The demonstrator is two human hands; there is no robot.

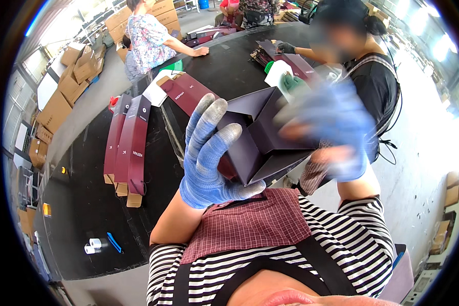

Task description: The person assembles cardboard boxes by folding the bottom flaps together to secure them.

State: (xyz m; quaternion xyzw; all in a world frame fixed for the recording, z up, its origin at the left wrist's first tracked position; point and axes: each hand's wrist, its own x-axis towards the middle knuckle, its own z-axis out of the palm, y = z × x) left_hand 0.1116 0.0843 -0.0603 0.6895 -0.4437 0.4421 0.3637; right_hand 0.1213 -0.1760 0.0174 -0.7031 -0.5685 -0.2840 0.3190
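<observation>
The left hand (206, 153), in a blue knit glove with grey fingertips, is wrapped round the left side of a dark purple box (260, 137) — fingers laid over the upper face, thumb tucked under the lower corner. The box is held up in front of the chest, tilted, with an open flap seen at its top. The right hand (336, 130), also blue-gloved, is blurred by motion at 3 o'clock of the box; it lies against the box's right side, but whether its fingers are spread or clamped cannot be told.

Below the hands, a red checked cloth (250, 224) is seen over a striped shirt (341, 245).

At 9 o'clock of the left hand, flat maroon cartons (130, 145) lie in a stack on a long black table (86, 204); more of them (186, 92) lie at 12 o'clock. At 7 o'clock, near the table's near edge, two small white rolls (93, 246) and a blue tool (114, 243) are found side by side.

Across the table, a person in a dark top (375, 86) is seen at 2 o'clock — a gloved hand (286, 48) resting on a pile of cartons (270, 53). Another person in a floral top (148, 35) leans on the table at 11 o'clock. Brown boxes (61, 97) are piled along the far left.
</observation>
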